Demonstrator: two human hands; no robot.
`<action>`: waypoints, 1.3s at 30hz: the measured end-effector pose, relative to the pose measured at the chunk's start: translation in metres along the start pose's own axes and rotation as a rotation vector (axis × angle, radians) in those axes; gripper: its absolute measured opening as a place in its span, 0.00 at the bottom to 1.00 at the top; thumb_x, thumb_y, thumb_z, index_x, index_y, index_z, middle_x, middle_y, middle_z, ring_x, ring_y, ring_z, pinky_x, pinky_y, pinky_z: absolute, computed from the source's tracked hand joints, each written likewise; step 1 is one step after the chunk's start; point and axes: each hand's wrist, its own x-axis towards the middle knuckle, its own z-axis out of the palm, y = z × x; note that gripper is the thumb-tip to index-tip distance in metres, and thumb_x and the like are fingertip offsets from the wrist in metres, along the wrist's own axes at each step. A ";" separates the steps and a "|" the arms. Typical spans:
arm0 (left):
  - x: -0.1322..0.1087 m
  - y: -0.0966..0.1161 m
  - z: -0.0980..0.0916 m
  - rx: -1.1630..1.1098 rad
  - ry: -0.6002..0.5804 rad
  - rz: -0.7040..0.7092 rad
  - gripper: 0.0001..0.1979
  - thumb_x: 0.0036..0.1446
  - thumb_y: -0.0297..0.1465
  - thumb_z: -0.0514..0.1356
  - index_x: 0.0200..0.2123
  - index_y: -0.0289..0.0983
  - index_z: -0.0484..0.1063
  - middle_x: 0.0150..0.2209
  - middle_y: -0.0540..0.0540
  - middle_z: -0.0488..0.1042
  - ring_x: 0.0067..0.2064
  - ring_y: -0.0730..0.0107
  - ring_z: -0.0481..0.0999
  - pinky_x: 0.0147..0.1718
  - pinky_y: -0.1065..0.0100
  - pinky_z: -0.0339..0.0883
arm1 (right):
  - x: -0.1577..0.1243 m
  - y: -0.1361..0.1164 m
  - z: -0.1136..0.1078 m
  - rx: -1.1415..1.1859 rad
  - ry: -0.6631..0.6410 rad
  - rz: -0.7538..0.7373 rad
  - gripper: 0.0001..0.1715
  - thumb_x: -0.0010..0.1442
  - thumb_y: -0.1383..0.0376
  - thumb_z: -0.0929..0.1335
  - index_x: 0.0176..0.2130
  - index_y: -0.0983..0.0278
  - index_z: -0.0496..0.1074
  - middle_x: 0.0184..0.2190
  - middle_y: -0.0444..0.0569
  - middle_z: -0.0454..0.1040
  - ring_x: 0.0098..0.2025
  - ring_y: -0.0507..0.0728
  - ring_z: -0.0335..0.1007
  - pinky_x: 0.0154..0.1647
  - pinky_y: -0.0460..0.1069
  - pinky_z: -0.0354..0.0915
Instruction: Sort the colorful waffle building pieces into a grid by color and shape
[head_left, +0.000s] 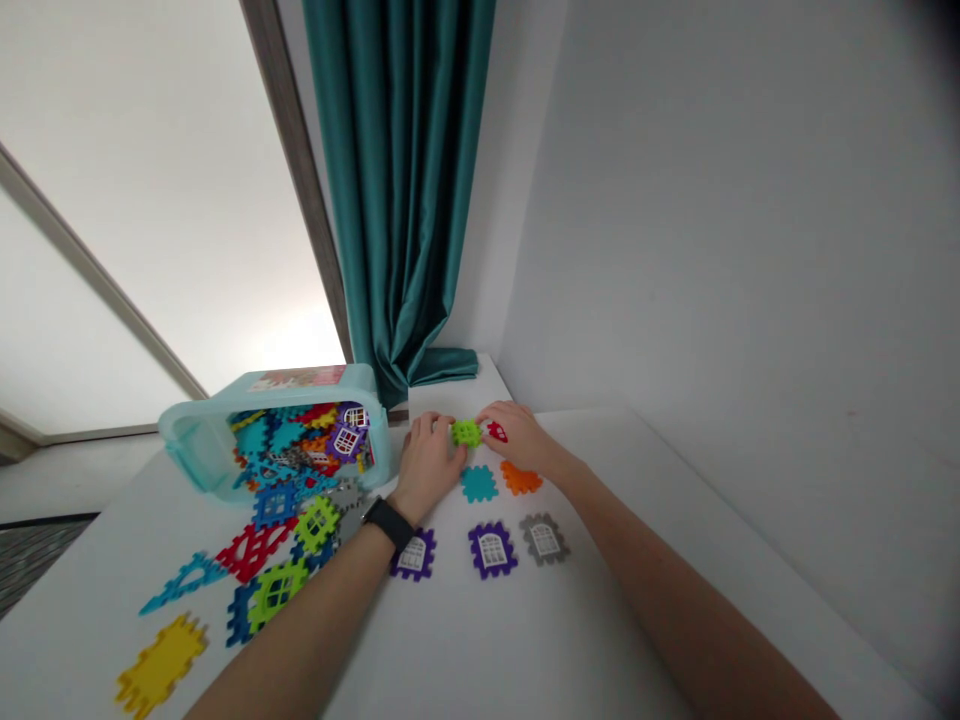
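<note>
A lime-green toothed building tile [466,433] lies between my two hands near the far end of the white table. My left hand [431,462], with a black watch on its wrist, has fingertips and thumb closed at the tile's left edge. At the opposite side, my right hand [519,434] is closed around a small red and white tile [496,431], which its fingers partly cover. Just below the hands are a teal tile [479,484] and an orange tile [520,478], the latter partly hidden by my right hand.
Nearer me lie two purple window tiles [493,549] and a grey window tile [544,539]. A pale teal tub [274,390] on its side spills mixed tiles leftward, including a yellow tile [163,662] near the edge. Behind hangs a green curtain [401,190]; a wall [712,250] borders the right.
</note>
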 end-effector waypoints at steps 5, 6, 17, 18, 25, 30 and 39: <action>-0.002 0.012 -0.014 -0.004 0.030 0.102 0.16 0.61 0.32 0.60 0.51 0.37 0.67 0.52 0.39 0.68 0.55 0.52 0.68 0.54 0.54 0.65 | -0.006 -0.014 -0.009 -0.009 0.007 0.007 0.10 0.62 0.67 0.68 0.45 0.61 0.74 0.46 0.51 0.77 0.52 0.61 0.69 0.54 0.56 0.60; -0.003 0.014 -0.016 -0.006 0.028 0.115 0.15 0.61 0.31 0.60 0.51 0.37 0.67 0.52 0.39 0.68 0.55 0.53 0.69 0.55 0.54 0.65 | -0.009 -0.017 -0.011 -0.007 0.012 0.008 0.10 0.62 0.67 0.68 0.45 0.61 0.74 0.46 0.51 0.77 0.52 0.61 0.70 0.54 0.56 0.60; -0.042 0.001 -0.049 -0.049 -0.071 0.181 0.17 0.60 0.31 0.59 0.53 0.38 0.65 0.52 0.39 0.68 0.56 0.53 0.70 0.56 0.54 0.66 | -0.037 -0.050 -0.010 0.001 0.092 0.000 0.10 0.62 0.68 0.67 0.44 0.61 0.74 0.47 0.52 0.78 0.52 0.61 0.71 0.58 0.58 0.61; -0.047 -0.002 -0.055 -0.070 -0.067 0.192 0.17 0.61 0.31 0.58 0.54 0.38 0.65 0.52 0.40 0.68 0.56 0.54 0.71 0.56 0.55 0.66 | -0.038 -0.054 -0.008 0.002 0.090 -0.006 0.10 0.62 0.68 0.67 0.44 0.61 0.74 0.47 0.52 0.78 0.53 0.61 0.71 0.58 0.58 0.61; -0.084 -0.022 -0.099 -0.064 -0.078 0.210 0.12 0.65 0.33 0.54 0.50 0.41 0.68 0.50 0.44 0.73 0.48 0.60 0.77 0.46 0.62 0.70 | -0.036 -0.096 -0.002 0.054 0.036 -0.083 0.12 0.64 0.66 0.66 0.47 0.62 0.73 0.48 0.53 0.77 0.53 0.61 0.72 0.57 0.57 0.65; -0.107 -0.059 -0.131 0.057 -0.046 0.200 0.11 0.63 0.31 0.56 0.48 0.41 0.71 0.47 0.43 0.75 0.47 0.59 0.77 0.47 0.60 0.70 | -0.025 -0.128 0.006 0.085 -0.012 -0.146 0.11 0.65 0.67 0.66 0.47 0.62 0.73 0.46 0.53 0.78 0.50 0.61 0.73 0.54 0.57 0.67; -0.156 -0.150 -0.182 0.149 -0.050 0.155 0.12 0.64 0.32 0.55 0.48 0.42 0.73 0.48 0.44 0.76 0.49 0.57 0.76 0.49 0.57 0.70 | 0.003 -0.181 0.035 0.127 -0.105 -0.247 0.10 0.66 0.68 0.66 0.47 0.62 0.74 0.46 0.51 0.78 0.49 0.60 0.74 0.52 0.55 0.67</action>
